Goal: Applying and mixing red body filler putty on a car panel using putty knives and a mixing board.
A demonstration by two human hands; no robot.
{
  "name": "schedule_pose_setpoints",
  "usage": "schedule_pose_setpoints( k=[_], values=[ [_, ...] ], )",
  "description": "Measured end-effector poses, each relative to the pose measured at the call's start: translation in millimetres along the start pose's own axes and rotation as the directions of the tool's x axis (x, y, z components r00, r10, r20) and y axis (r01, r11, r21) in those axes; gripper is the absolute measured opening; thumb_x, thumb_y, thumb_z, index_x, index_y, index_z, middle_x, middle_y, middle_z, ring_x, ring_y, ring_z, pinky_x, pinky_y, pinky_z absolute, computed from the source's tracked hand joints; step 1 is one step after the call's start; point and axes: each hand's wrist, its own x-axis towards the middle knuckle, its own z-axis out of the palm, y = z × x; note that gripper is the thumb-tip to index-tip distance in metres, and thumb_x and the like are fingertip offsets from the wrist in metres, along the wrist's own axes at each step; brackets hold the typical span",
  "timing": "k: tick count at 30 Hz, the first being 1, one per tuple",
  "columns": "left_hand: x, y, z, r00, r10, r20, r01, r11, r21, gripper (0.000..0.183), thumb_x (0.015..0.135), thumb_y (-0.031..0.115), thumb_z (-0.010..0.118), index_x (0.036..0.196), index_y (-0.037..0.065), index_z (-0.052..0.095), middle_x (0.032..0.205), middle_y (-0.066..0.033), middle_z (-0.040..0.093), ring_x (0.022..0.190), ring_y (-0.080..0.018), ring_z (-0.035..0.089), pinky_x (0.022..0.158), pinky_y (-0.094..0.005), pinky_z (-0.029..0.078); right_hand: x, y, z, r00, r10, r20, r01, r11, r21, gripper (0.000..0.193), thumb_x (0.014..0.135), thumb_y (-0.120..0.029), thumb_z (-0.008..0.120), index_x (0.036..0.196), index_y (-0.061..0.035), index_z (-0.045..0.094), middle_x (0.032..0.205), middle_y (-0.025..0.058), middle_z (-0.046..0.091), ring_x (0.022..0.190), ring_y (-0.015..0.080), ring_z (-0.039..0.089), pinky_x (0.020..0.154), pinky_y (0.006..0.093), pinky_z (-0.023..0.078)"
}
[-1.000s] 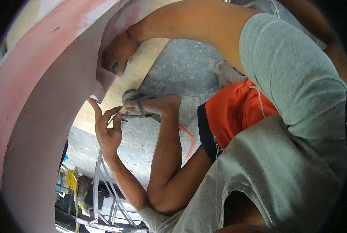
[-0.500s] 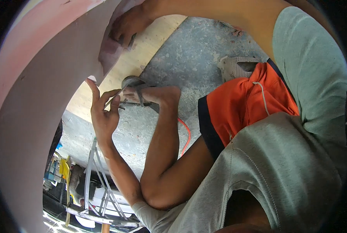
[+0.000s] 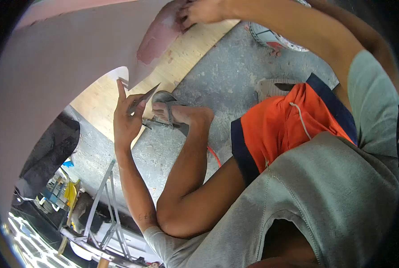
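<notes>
My left hand [image 3: 127, 119] pinches a thin blade [image 3: 150, 94]; my right hand [image 3: 207, 11] lies loosely spread on the pink panel [image 3: 158, 42]. Careless wrist turning could scratch it.

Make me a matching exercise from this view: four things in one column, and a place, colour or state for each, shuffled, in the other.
1. right hand
2. left hand
3. shorts
4. plywood sheet

A. orange with navy trim
B. lying on the grey floor
C. holding a thin blade
D. at the curved panel's pinkish patch

Pairs: 1-D; 2-C; 3-A; 4-B
</notes>
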Motion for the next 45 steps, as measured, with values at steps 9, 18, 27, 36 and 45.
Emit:
schedule_pose_setpoints(
  k=[9,18,27,36,45],
  values=[
    [-29.9,57.0,28.3,0.937,-0.33,0.111,0.145,0.079,-0.986,0.036,0.104,0.011,0.058,0.137,-0.002,0.052,0.125,-0.0137,0.066,0.114,-0.0243,0.066,0.099,-0.0413,0.056,-32.3,-207.9,-75.5,0.749,0.381,-0.542,0.165,0.685,0.709,0.062,0.089,0.005,0.054,0.142,-0.0269,0.062,0.14,0.0123,0.055,0.133,0.033,0.053,0.114,0.048,0.043],
    [-30.8,64.0,39.3,0.976,-0.214,0.031,0.01,-0.096,-0.995,0.035,0.104,0.017,0.058,0.136,0.002,0.056,0.125,-0.0125,0.067,0.116,-0.0236,0.065,0.099,-0.0413,0.054,-9.3,-199.0,-48.5,0.599,0.108,-0.793,0.174,0.95,0.261,0.062,0.09,-0.007,0.06,0.14,-0.0439,0.06,0.139,0.0164,0.054,0.133,0.0378,0.05,0.115,0.0534,0.042],
    [-36.9,56.2,-5.4,0.975,-0.191,-0.111,-0.143,-0.165,-0.976,0.032,0.102,0.01,0.059,0.131,-0.004,0.057,0.122,-0.0132,0.068,0.113,-0.026,0.066,0.104,-0.0418,0.051,-21.3,-175.0,-49.5,0.617,0.68,0.396,-0.21,-0.342,0.916,0.061,0.093,0.008,0.056,0.147,-0.0186,0.056,0.136,0.0116,0.062,0.119,0.0234,0.063,0.105,0.0365,0.05],
    [-24.8,57.0,41.3,0.861,-0.507,0.031,-0.094,-0.219,-0.971,0.026,0.105,0.013,0.055,0.127,-0.001,0.058,0.118,-0.0105,0.065,0.11,-0.0251,0.062,0.112,-0.0463,0.046,14.1,-223.8,-108.1,0.413,0.883,-0.221,0.365,0.062,0.929,0.062,0.092,-0.002,0.063,0.152,-0.0046,0.047,0.147,0.0091,0.056,0.129,0.0166,0.055,0.111,0.0305,0.041],
    [-17.4,49.2,33.8,0.812,-0.583,0.028,-0.125,-0.221,-0.967,0.026,0.107,0.015,0.052,0.125,-0.003,0.058,0.119,-0.0137,0.064,0.114,-0.0247,0.06,0.112,-0.0456,0.045,23.7,-233.9,-103.8,0.323,0.823,-0.467,0.334,0.363,0.87,0.059,0.091,0.0,0.057,0.149,-0.0011,0.049,0.144,0.0167,0.056,0.13,0.0257,0.055,0.112,0.0368,0.04]
  ],
)
